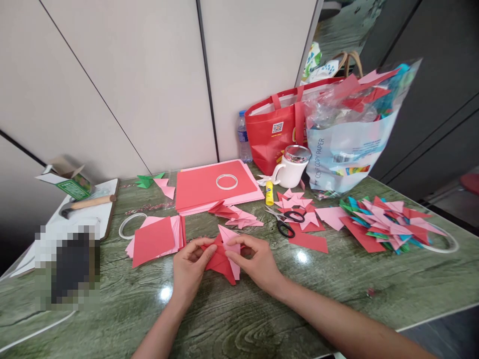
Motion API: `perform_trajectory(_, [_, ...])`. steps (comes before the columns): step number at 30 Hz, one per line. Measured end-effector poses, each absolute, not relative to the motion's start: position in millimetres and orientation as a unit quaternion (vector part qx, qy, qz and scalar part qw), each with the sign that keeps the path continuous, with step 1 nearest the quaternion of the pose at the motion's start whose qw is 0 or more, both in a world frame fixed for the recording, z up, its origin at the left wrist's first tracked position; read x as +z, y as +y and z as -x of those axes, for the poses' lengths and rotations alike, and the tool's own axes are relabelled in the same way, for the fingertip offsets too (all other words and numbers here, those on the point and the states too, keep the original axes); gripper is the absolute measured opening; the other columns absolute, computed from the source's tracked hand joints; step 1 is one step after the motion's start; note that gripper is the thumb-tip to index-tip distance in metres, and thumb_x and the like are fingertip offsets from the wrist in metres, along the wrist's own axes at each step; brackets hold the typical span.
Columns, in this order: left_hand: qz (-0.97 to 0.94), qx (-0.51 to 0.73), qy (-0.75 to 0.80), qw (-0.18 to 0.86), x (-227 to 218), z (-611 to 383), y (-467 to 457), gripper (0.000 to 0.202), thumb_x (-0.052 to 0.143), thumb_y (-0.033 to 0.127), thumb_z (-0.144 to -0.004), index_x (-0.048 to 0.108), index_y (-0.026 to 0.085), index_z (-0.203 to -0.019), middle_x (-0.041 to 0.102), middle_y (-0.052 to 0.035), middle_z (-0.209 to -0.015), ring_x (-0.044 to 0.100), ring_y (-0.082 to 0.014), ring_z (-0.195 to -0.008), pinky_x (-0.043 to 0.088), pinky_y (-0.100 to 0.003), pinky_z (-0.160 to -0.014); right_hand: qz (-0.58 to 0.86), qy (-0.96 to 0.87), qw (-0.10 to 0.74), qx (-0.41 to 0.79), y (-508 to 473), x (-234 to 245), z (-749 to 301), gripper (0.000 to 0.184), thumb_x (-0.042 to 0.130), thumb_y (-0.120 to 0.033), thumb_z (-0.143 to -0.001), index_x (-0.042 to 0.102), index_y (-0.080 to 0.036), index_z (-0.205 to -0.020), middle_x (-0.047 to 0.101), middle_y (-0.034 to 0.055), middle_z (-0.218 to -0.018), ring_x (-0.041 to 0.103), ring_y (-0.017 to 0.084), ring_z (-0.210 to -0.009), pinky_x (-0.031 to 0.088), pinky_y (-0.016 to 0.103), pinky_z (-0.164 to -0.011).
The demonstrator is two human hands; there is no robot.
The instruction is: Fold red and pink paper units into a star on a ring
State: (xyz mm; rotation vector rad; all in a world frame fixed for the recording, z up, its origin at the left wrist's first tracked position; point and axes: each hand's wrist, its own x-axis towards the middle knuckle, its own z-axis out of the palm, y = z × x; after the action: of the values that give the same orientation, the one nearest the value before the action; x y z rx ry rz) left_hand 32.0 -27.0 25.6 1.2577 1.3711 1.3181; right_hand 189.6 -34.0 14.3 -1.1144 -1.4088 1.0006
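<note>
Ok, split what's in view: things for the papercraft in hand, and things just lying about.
Likely for the job: red-and-pink folded paper; paper squares; large paper sheets; multicoloured folded-paper pile; glue stick; scissors.

Apparently just lying about: hammer; white mug; water bottle; red tote bag; green box.

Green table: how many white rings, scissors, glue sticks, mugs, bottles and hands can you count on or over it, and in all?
White rings: 3
Scissors: 1
Glue stick: 1
Mug: 1
Bottle: 1
Left hand plus right hand: 2
Total: 9
</note>
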Motion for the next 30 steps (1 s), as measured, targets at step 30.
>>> perform_trajectory(30, [-0.649,0.483,0.480,0.339,29.5,-28.2,-27.4,0.010,0.061,0.024,-0.075,0.069,0.020,-0.077,0.062,-0.0097,-0.109,0.058,-0.0230,-0.100,0.047,-0.033,-0.082,0.371,-0.716,0.574,0.142,-40.5,19.9,-193.1,0.014,0.058,-0.012,-0.080,0.066,-0.021,-0.086,0.068,0.0043,-0.076,0.059,0.018,-0.076,0.050,0.031,-0.067])
